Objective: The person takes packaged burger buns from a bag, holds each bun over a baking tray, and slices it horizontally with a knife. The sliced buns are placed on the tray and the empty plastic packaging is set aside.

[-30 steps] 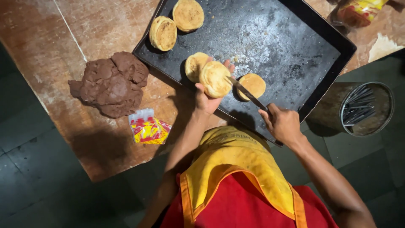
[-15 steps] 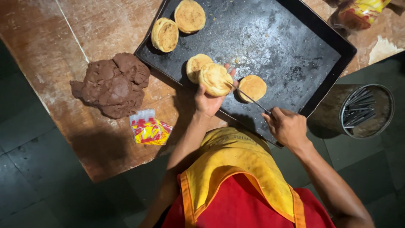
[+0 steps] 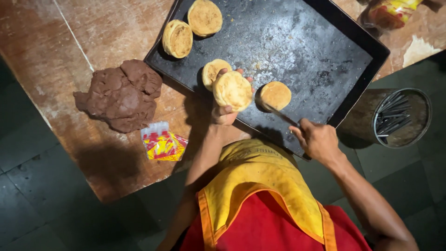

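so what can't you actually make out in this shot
Head view, the only one:
- Knife: blade tip lost in shadow by a bun; handle hidden in the right hand.
- Left hand: palm hidden behind the held bun.
- Yellow packet: cut off by the top edge.
- Round tin: dark rods inside, too dim to identify.

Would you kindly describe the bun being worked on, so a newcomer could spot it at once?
Start at the large dark metal baking tray on the worn wooden table. Five round golden buns are there; near the tray's closest edge, the left hand holds one round golden bun. It alone is lifted and tilted in a grip, while the right hand points a thin metal knife towards it.
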